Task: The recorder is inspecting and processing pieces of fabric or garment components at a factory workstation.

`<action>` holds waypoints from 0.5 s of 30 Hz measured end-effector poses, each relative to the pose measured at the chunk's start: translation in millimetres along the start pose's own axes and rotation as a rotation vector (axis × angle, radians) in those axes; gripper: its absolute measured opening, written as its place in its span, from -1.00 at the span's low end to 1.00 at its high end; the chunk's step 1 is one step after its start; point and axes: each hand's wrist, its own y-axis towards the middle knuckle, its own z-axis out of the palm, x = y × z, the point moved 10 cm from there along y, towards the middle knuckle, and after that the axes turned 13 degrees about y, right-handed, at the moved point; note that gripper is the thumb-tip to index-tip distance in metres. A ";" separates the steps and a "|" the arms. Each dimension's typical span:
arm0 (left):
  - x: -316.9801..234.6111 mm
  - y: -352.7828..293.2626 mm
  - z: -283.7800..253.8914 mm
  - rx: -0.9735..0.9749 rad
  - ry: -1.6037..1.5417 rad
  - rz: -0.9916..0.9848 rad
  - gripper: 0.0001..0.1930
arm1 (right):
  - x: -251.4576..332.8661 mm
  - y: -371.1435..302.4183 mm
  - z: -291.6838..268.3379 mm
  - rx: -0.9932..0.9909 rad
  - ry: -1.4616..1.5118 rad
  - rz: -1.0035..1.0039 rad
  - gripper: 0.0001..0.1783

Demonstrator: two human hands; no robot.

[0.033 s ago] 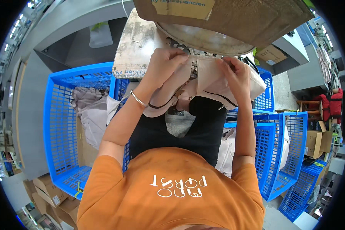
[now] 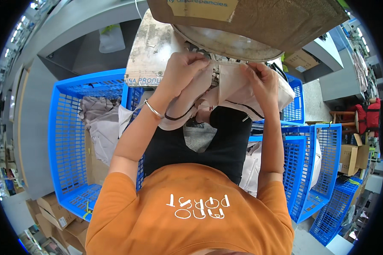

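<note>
Pale beige cloth [image 2: 233, 85] is stretched between my two hands at the edge of a worn white worktable [image 2: 147, 46]. My left hand [image 2: 179, 73] pinches its far edge with thumb and forefinger. On the other side, my right hand [image 2: 263, 80] grips the same edge, fingers curled over it. A gap in the cloth shows between the hands, with small metal parts behind it. Dark curved lines run along the lower parts of the cloth, which hangs toward my knees. A brown cardboard sheet [image 2: 259, 21] and a rounded pale plate [image 2: 225, 41] hide what lies beyond my fingertips.
A blue plastic crate [image 2: 53, 140] holding crumpled beige cloth [image 2: 104, 131] stands at my left. More blue crates [image 2: 300, 170] stand at my right, with beige pieces [image 2: 252, 165] beside my thigh. Cardboard boxes [image 2: 349, 157] and a red bag [image 2: 367, 117] are farther right.
</note>
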 end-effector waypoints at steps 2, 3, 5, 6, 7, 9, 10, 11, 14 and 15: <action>-1.5 4.3 0.7 0.003 -0.097 0.039 -0.77 | -1.7 3.2 -0.1 -0.012 0.087 -0.012 -0.76; 1.3 6.1 1.7 0.010 -0.139 0.016 -0.77 | -2.9 3.7 -0.2 -0.012 0.098 -0.009 -0.76; 2.3 7.8 4.0 0.040 -0.180 0.005 -0.77 | -5.4 4.2 0.2 -0.008 0.118 0.000 -0.75; 3.1 8.1 4.2 0.048 -0.208 -0.008 -0.77 | -7.4 4.1 -0.7 -0.017 0.106 0.013 -0.75; 2.5 8.0 4.7 0.061 -0.218 -0.009 -0.77 | -6.9 4.2 -0.7 -0.019 0.105 0.005 -0.75; 1.8 8.1 5.2 0.077 -0.253 -0.022 -0.77 | -6.2 4.9 -0.9 -0.026 0.128 -0.001 -0.75; -0.2 8.5 3.3 0.060 -0.247 -0.007 -0.76 | -5.8 5.5 -1.0 -0.031 0.151 0.001 -0.76; -1.0 9.1 2.8 0.047 -0.244 0.000 -0.76 | -4.9 6.3 -0.7 -0.034 0.174 0.002 -0.76; 3.0 12.9 2.6 -0.016 -0.262 -0.018 -0.77 | 2.9 7.6 -1.2 -0.061 0.148 -0.019 -0.79; 3.7 14.6 2.1 -0.044 -0.286 -0.004 -0.77 | 8.6 6.5 -0.6 -0.060 0.095 -0.050 -0.79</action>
